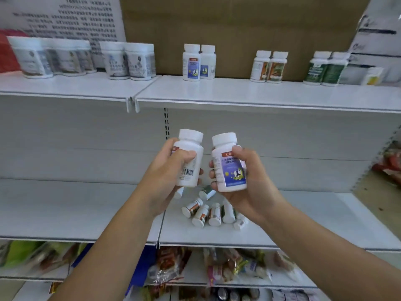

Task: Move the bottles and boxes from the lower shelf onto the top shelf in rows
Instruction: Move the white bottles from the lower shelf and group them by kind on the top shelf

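White pill bottles, one per hand: left hand [167, 177] curled round the barcode-side bottle [191, 170], right hand [249, 192] curled round the blue-label bottle [230, 170], both upright above the lower shelf [86, 209]. Pile of bottles [206, 211] lies tipped beneath. Blue-label pair [198, 63] stands on the top shelf [238, 90]; risk: placing two at once could knock that pair over, or leave one label facing backward

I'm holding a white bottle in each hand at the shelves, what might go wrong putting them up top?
With both hands full, the left hand and right hand have nothing free to steady the blue-label pair on the top shelf; a nudge could topple it. The left bottle shows its barcode, so it may land facing backward. The loose bottles lying on the lower shelf could roll if brushed.
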Motion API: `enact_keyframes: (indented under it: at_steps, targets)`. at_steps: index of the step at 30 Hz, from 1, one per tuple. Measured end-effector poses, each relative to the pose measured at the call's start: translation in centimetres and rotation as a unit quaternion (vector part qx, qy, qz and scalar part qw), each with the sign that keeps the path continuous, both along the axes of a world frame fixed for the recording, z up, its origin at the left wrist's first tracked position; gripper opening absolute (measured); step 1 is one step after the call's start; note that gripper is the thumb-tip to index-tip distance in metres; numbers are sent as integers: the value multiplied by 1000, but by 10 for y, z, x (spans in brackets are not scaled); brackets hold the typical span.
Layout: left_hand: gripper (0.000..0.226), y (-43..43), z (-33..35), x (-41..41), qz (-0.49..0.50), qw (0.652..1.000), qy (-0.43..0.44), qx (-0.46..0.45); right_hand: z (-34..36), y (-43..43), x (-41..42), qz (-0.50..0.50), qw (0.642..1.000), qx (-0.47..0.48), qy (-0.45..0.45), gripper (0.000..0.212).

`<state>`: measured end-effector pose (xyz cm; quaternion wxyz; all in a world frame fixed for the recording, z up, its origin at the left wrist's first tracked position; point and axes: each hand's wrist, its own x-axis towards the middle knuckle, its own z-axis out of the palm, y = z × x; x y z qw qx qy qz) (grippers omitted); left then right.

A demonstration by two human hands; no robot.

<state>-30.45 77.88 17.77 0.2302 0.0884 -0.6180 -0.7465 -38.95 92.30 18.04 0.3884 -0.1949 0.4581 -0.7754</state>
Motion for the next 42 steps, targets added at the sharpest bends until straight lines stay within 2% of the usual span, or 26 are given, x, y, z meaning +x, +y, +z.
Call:
enact_keyframes:
  at_steps: [3,5,8,11,14,18,22,26,28,29,32,35,37,39,42]
  targets:
    - [42,3,26,10,-19,998,42,-30,31,13,6,1,993,-3,114,47]
    - [47,1,48,10,-19,996,68,-50,56,19,3,-15,988,-27,150,41]
    - [25,-6,82,1,21,991,90,-101,96,20,-10,-45,980,-67,184,22]
    - [16,-22,115,-12,26,983,97,-156,131,15,-30,-65,966,-77,239,21]
    - [25,-46,144,-31,4,979,81,-187,156,7,-58,-59,947,-38,314,13]
    - [48,-70,174,-65,29,967,18,-251,171,-9,-108,-53,919,29,390,28]
    - [46,-87,196,-100,41,911,-66,-404,182,-31,-153,-37,895,97,435,27]
    - [45,-104,206,-138,62,829,-128,-541,184,-62,-198,-30,875,160,456,31]
    - [46,-112,207,-157,83,787,-143,-594,181,-79,-217,-24,856,196,477,34]
    - [46,-114,206,-164,89,778,-151,-603,180,-87,-225,-17,846,212,488,36]
    - [45,-123,196,-179,115,773,-143,-607,175,-107,-240,-11,818,248,519,38]
    - [45,-133,180,-182,124,772,-124,-611,163,-120,-251,-34,817,237,525,34]
    - [48,-139,176,-178,97,795,-111,-588,151,-123,-255,-75,819,217,526,37]
    - [53,-146,176,-176,77,825,-89,-553,142,-125,-257,-99,805,209,546,46]
    - [51,-153,174,-175,81,831,-84,-543,134,-128,-258,-98,788,205,572,53]
